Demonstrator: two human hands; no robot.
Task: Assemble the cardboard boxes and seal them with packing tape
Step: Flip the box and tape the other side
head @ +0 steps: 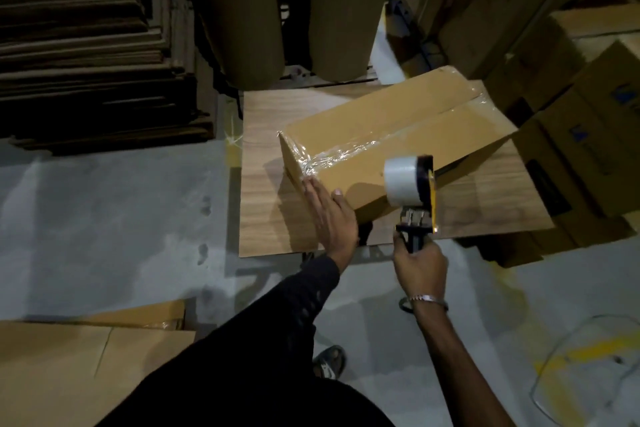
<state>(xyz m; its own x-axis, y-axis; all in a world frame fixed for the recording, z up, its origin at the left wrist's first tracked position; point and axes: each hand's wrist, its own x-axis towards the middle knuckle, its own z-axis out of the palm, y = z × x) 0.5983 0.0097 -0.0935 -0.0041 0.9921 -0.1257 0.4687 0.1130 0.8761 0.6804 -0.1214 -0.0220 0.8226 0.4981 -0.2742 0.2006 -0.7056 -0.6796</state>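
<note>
Dim room, grey concrete floor, yellow markings.

From my remote seat, the stack of flattened cardboard at upper left sinks into darkness and I cannot count its sheets. The printed boxes at right are cut by the frame edge, their blue marks unreadable. My right hand hides the tape dispenser handle.

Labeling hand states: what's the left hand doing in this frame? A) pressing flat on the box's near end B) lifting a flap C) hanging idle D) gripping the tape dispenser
A: the left hand lies with straight fingers against the taped end of the cardboard box, while the right hand grips the tape dispenser.
</note>
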